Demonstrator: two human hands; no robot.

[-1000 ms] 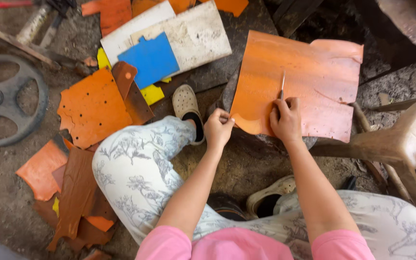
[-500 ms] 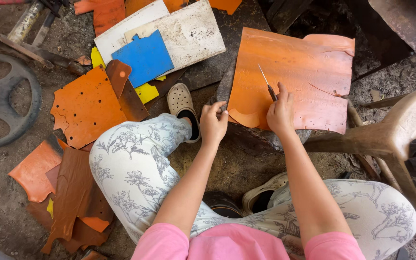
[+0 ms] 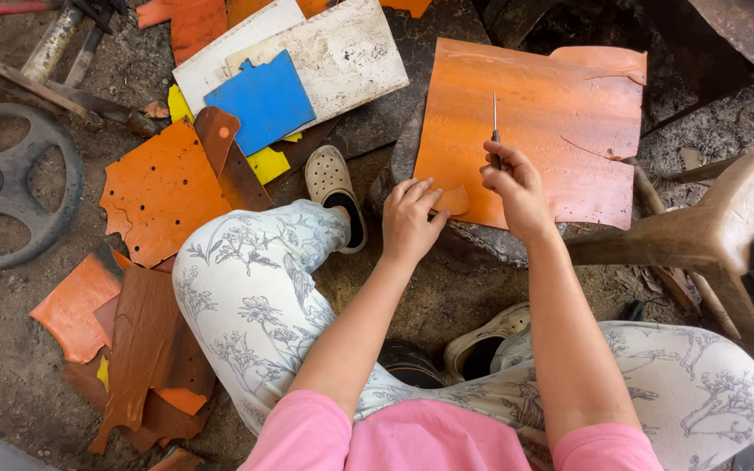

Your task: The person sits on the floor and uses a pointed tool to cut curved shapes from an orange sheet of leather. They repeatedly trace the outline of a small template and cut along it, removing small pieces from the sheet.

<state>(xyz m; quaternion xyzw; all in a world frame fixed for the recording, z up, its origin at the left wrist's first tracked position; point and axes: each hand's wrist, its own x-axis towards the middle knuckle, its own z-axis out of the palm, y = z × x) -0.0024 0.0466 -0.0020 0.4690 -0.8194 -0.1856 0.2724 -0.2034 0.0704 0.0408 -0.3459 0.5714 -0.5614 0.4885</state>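
Both hands work at the near edge of a big orange leather sheet [image 3: 534,113] spread over a dark stone block [image 3: 473,240]. Right hand [image 3: 515,187] clenches a thin blade [image 3: 495,118], tip up; left hand [image 3: 410,218] pinches a small cut orange piece [image 3: 453,201].

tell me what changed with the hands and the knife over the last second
The right hand lifted the thin knife off the orange sheet; its blade now points up and away. The left hand now pinches a small cut orange piece at the sheet's near edge. The sheet and the scraps on the ground stayed put.
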